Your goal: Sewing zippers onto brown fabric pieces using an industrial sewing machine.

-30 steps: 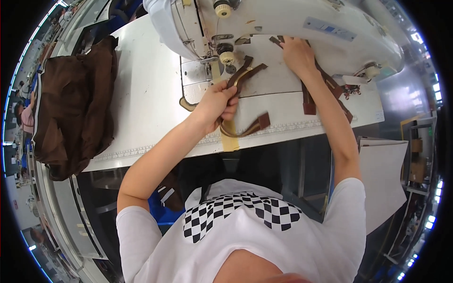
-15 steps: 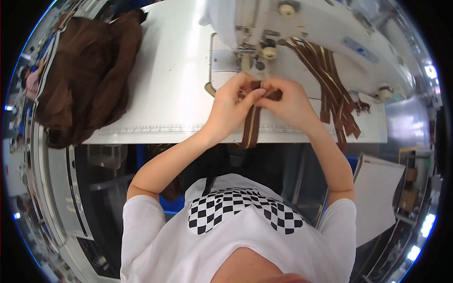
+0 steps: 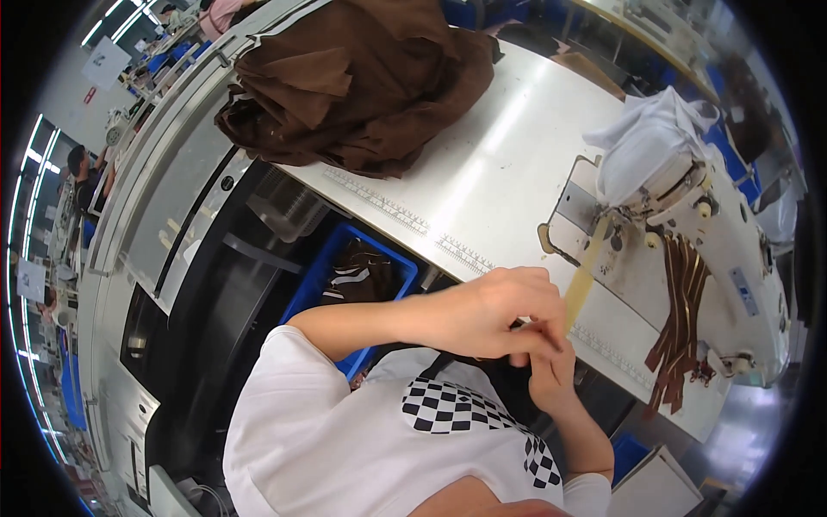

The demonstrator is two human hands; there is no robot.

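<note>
My left hand (image 3: 517,308) is closed, fingers curled, over the table's front edge beside the sewing machine (image 3: 680,207). Just below it my right hand (image 3: 551,379) is closed too, its fingers mostly behind the left ones. Whatever the two hands hold is hidden between them. A pale yellow strip (image 3: 586,274) runs from the machine's needle area toward my left hand and passes out of sight behind it; I cannot tell if they touch. Brown zippers (image 3: 676,314) with gold teeth lie in a bunch on the machine's right side.
A heap of brown fabric (image 3: 370,95) covers the far left of the white table (image 3: 508,172). White cloth (image 3: 655,142) drapes the machine head. Under the table stands a blue bin (image 3: 405,269) with brown material inside. Other people (image 3: 82,177) sit at the far left.
The view has swung left. My hands have moved off the tabletop, back toward my body, and now overlap. The brown zipper they held is out of sight; the yellow strip shows plainly.
</note>
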